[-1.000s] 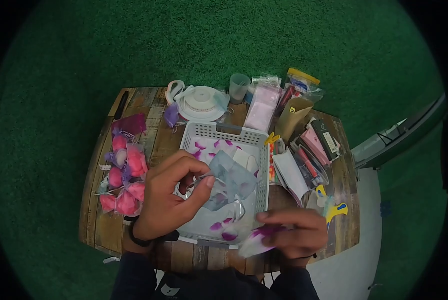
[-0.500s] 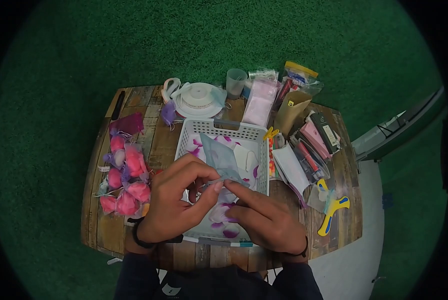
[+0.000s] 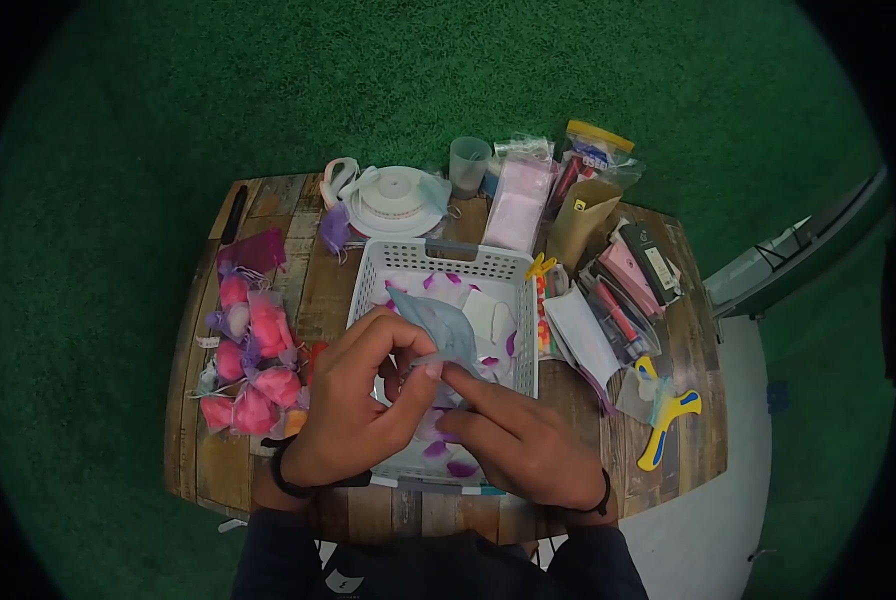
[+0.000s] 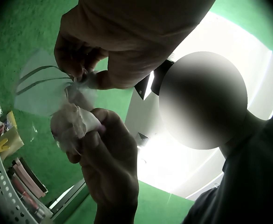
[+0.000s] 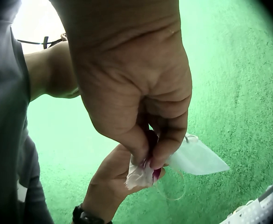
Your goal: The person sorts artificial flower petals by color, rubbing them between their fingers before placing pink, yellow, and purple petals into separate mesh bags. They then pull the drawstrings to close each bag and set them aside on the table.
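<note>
Over the basket, my left hand (image 3: 363,400) pinches the gathered mouth of a pale blue-grey sheer drawstring bag (image 3: 436,320) between thumb and fingers. The bag hangs away from me, and its looped cords show in the left wrist view. My right hand (image 3: 528,440) is up against the bag's mouth. Between its thumb and fingers it grips a bunch of white and purple petals (image 4: 73,123), which the right wrist view also shows. Below both hands stands a white perforated basket (image 3: 363,265) with loose white and purple petals (image 3: 458,468) and a white card-like piece (image 3: 483,318) inside.
Small sheer bags with pink contents (image 3: 268,325) lie on the left. Behind the basket are a ribbon roll (image 3: 393,200), a plastic cup (image 3: 469,165) and pink packets (image 3: 520,205). To the right sit pouches, a brown paper bag (image 3: 578,230) and a yellow-blue tool (image 3: 658,435).
My right hand has come left and up with its petals to meet my left hand at the bag's mouth. The bag has swung to hang away from me and looks narrower.
</note>
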Tool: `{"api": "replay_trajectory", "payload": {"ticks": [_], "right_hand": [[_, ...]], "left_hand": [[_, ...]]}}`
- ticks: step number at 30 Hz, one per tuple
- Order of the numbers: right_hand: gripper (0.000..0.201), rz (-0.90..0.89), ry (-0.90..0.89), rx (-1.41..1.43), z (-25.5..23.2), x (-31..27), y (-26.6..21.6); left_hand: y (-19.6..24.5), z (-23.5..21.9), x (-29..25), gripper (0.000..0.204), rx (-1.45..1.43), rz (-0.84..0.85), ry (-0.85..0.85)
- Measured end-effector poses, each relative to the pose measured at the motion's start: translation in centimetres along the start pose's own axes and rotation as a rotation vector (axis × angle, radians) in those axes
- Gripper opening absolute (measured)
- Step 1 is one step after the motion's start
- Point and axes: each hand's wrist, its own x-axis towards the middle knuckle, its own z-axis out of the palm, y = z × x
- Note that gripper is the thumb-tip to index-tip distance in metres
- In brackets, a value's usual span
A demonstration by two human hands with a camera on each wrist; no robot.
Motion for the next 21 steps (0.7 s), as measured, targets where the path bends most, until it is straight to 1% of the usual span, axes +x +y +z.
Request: {"api": "replay_trajectory", "payload": {"ticks": [3, 6, 8, 9, 11, 12, 14, 15, 17, 18, 20, 21], "right_hand": [[0.032, -0.031, -0.035, -0.019, 0.3, 0.0, 0.4], [0.031, -0.026, -0.065, -0.018, 0.2, 0.1, 0.4], [0.031, -0.060, -0.047, -0.022, 0.2, 0.2, 0.4], [0.031, -0.059, -0.047, -0.022, 0.2, 0.1, 0.4], [0.033, -0.090, -0.062, -0.075, 0.2, 0.0, 0.5], [0.033, -0.089, -0.061, -0.073, 0.3, 0.0, 0.5], [0.033, -0.126, -0.044, -0.171, 0.4, 0.1, 0.4], [0.033, -0.126, -0.045, -0.169, 0.4, 0.3, 0.3], [0.032, -0.143, -0.061, -0.160, 0.2, 0.6, 0.1], [0.032, -0.144, -0.062, -0.158, 0.3, 0.6, 0.2], [0.032, -0.147, -0.055, -0.164, 0.5, 0.5, 0.4], [0.032, -0.147, -0.056, -0.162, 0.6, 0.5, 0.4]], "left_hand": [[-0.1, 0.1, 0.0, 0.012, 0.028, 0.019, 0.016], [-0.6, -0.5, 0.0, 0.013, 0.023, -0.008, 0.059], [-0.6, -0.8, 0.0, 0.023, 0.081, 0.005, 0.006], [-0.2, -0.9, 0.2, 0.023, 0.081, 0.005, 0.006], [1.0, -1.1, 0.8, 0.035, 0.097, 0.006, -0.021], [1.3, -1.3, 1.0, 0.035, 0.097, 0.004, -0.022], [1.5, -1.8, 1.3, 0.045, 0.296, -0.073, -0.156], [1.0, -2.0, 1.3, 0.045, 0.296, -0.076, -0.156], [-0.4, -2.5, 1.3, 0.041, 0.313, -0.001, -0.244], [-0.3, -2.8, 1.4, 0.041, 0.313, -0.003, -0.243], [0.1, -3.5, 1.7, 0.032, 0.260, -0.196, -0.378], [0.0, -3.5, 1.7, 0.032, 0.260, -0.199, -0.378]]}}
